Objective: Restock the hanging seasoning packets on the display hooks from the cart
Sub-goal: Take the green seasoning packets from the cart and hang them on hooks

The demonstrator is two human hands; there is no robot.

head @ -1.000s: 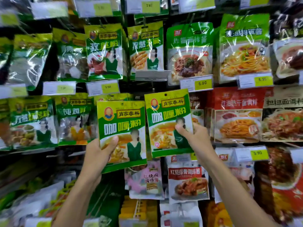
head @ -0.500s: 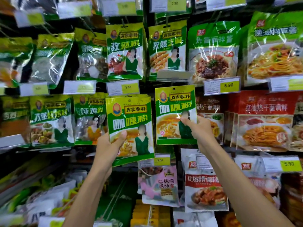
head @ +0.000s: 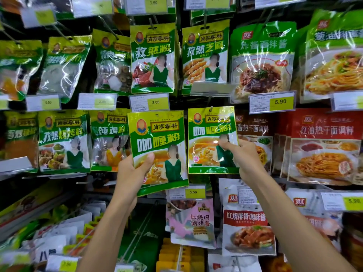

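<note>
The right curry packet (head: 208, 126), pinched by the right hand (head: 245, 160), was tipped sideways and touching the left curry packet (head: 157, 138) in the left hand (head: 133, 173), but now it sits straight on its hook (head: 211, 108) with a small gap between the two.

You are facing a grocery shop's display wall: seasoning packets (head: 152, 57) hang in rows on display hooks (head: 151, 23), with yellow-and-white price tags (head: 272, 103) clipped beneath them.
</note>
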